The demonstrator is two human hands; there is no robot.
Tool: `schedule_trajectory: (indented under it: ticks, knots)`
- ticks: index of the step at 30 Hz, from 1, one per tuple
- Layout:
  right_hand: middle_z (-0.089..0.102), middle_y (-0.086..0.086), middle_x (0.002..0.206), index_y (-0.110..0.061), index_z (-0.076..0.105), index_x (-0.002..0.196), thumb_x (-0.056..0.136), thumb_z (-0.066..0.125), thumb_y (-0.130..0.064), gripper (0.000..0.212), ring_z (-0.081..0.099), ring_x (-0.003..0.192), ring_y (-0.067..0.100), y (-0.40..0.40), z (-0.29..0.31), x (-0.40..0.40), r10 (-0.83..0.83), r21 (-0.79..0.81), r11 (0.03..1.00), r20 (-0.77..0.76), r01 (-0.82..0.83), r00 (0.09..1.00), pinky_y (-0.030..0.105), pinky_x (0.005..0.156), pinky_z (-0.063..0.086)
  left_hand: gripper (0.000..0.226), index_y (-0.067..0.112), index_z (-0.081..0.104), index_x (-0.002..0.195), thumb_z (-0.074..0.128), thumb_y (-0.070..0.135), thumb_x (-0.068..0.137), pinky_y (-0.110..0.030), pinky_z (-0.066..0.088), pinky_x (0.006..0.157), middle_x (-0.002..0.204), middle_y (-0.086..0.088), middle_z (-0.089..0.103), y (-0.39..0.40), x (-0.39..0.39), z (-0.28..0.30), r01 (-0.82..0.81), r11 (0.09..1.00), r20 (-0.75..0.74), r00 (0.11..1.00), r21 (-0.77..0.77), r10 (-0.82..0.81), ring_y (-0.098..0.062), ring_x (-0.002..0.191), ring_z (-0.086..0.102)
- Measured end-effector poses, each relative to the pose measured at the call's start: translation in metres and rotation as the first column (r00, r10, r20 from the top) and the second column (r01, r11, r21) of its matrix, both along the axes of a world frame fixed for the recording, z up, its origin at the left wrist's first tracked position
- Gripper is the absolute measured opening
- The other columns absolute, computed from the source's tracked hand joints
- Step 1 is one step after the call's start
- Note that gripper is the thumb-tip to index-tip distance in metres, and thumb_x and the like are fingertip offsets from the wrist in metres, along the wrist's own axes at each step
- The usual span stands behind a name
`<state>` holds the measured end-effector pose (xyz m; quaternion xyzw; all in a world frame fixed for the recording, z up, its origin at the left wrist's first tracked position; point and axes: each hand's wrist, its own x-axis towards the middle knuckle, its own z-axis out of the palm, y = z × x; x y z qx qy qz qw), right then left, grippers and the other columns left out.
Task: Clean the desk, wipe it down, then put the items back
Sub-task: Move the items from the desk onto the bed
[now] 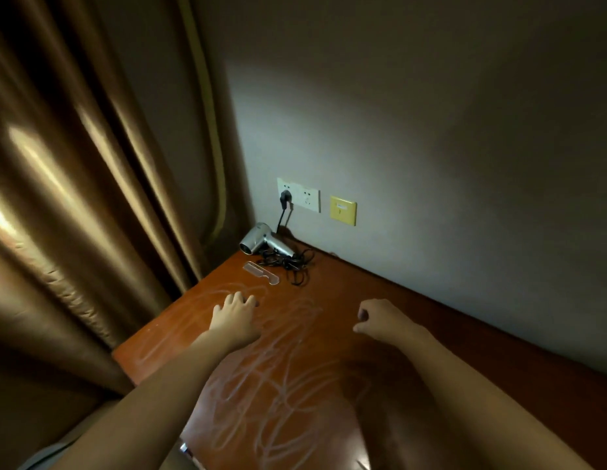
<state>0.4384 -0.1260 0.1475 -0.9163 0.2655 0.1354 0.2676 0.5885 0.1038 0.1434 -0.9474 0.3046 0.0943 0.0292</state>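
Observation:
The reddish wooden desk [380, 337] carries pale streaky wipe marks across its middle. At its far corner lies a silver hair dryer [261, 243] with a tangled black cord [291, 266] plugged into a wall socket. A clear plastic comb [261, 272] lies just in front of the dryer. My left hand [235, 315] is stretched over the desk a little short of the comb, fingers relaxed and holding nothing. My right hand [383, 318] hovers over the desk to the right, its fingers loosely curled and holding nothing.
Brown curtains [91, 215] hang along the desk's left edge. The wall [431, 147] runs behind the desk with a white double socket [300, 195] and a yellow plate [342, 210]. The desk's near left edge drops off into shadow.

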Motion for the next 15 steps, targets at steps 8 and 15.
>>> schedule_trajectory:
  ticks: [8, 15]
  knots:
    - [0.057, 0.004, 0.115, -0.016, 0.053, 0.117, 0.091, 0.06, -0.029, 0.03, 0.056, 0.097, 0.017, -0.012, -0.026, 0.089, -0.127, 0.011, 0.992, -0.065, 0.128, 0.99, 0.027, 0.082, 0.049, 0.059, 0.027, 0.032, 0.142, 0.055, 0.027, 0.088, -0.04, 0.032, 0.105, 0.138, -0.006, 0.036, -0.043, 0.112, -0.045, 0.073, 0.997, -0.115, 0.99, -0.042, -0.077, -0.024, 0.13, 0.032]
    - [0.052, 0.005, 0.127, -0.018, 0.045, 0.131, 0.089, 0.063, -0.032, 0.048, 0.056, 0.103, 0.018, -0.011, -0.054, 0.22, -0.171, 0.0, 0.985, -0.043, 0.171, 0.984, 0.029, 0.081, 0.05, 0.061, 0.033, 0.032, 0.143, 0.058, 0.032, 0.088, -0.041, 0.029, 0.108, 0.145, -0.007, 0.031, -0.056, 0.221, -0.088, 0.055, 0.994, -0.226, 0.971, -0.096, -0.075, -0.025, 0.134, 0.027]
